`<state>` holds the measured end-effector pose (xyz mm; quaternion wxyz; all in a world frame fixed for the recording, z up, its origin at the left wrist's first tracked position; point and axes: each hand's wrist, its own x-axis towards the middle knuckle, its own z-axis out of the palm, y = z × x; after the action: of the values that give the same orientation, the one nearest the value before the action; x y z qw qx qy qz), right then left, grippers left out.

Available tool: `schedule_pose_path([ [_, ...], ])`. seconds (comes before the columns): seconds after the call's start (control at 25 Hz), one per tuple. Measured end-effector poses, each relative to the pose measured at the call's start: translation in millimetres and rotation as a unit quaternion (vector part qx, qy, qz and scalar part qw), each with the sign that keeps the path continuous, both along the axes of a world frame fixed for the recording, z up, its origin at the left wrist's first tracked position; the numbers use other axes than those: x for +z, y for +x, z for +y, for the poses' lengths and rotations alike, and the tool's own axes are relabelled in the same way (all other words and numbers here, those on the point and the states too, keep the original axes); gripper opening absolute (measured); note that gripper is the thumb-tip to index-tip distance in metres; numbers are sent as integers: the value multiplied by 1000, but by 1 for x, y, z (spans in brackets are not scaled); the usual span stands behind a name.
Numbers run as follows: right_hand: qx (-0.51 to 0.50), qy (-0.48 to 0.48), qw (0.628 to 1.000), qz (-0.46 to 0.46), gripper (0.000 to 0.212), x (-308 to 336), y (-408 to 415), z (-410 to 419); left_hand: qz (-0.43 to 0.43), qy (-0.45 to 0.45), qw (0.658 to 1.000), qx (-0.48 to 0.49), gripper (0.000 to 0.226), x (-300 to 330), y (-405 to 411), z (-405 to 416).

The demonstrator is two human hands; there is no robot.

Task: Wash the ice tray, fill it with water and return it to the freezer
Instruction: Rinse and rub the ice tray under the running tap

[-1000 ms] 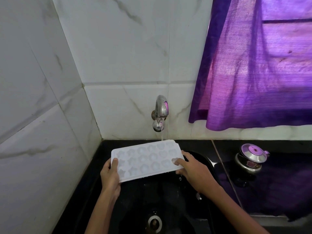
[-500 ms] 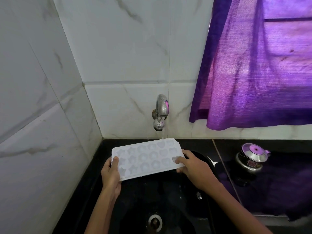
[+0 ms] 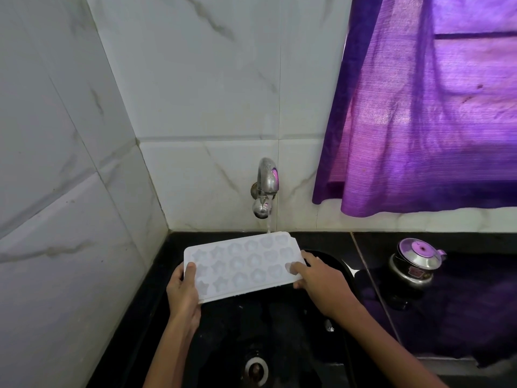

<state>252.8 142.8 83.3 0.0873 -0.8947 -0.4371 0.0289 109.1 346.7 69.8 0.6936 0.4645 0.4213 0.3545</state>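
A white ice tray with star and heart shaped cells is held over the black sink, cells facing up and tilted a little toward me. My left hand grips its left end, thumb on top. My right hand grips its right end, thumb lying over a corner cell. A thin stream of water runs from the steel tap on the wall and lands at the tray's far right edge.
The sink drain lies below the tray. A small steel pot with a lid stands on the black counter to the right. A purple curtain hangs above it. White tiled walls close the left and back.
The tray has shifted slightly, so the stream now hits nearer its far right edge. Both hands keep the same grip.
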Motion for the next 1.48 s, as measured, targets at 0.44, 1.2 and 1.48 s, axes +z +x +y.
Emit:
schedule_pose_path([
  [0.44, -10, 47, 991, 124, 44, 20, 3, -7, 2, 16, 1000, -3, 33, -7, -11, -7],
  [1.2, -16, 5, 996, 83, 38, 21, 16, 49, -17, 20, 999, -27, 32, -2, -4, -7],
  [1.48, 18, -65, 996, 62, 53, 26, 32, 49, -17, 12, 999, -33, 34, -6, -3, -6],
])
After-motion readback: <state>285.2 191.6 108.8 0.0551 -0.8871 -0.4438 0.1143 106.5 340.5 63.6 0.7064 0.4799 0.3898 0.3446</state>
